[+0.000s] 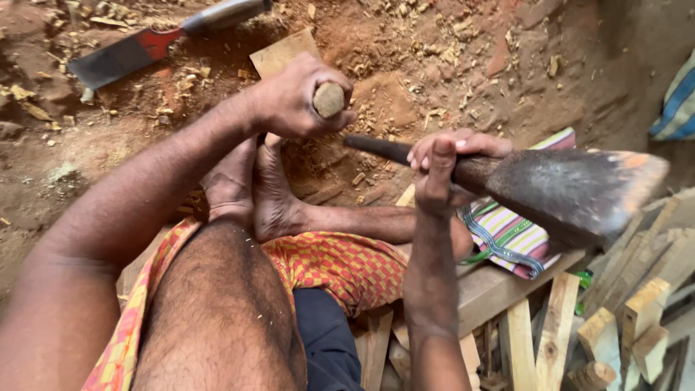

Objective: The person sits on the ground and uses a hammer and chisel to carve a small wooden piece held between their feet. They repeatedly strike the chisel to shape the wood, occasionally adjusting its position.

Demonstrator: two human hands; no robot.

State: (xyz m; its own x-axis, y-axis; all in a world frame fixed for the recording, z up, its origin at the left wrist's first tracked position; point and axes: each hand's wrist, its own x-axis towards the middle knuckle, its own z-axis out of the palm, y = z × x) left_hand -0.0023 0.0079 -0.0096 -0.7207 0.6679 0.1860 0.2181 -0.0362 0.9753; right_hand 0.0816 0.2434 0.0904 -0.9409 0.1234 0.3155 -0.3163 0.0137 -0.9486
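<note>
Steel and red, a broad chisel (148,45) lies on the earth floor (65,152) well up and to the left of the hands. Next comes the left hand (293,98), fist clamped around a wooden stick (329,99) whose round cut end faces the camera. Below it the person's bare feet (250,190) rest on the dirt among wood chips (441,51), above a red and yellow checked cloth (340,264). Just right of that, the right hand (447,161) is closed on the dark handle of a hatchet (557,190), its wide grey blade reaching out to the right. Under the blade lie a striped cloth (507,235) and pale wooden offcuts (615,318).
</note>
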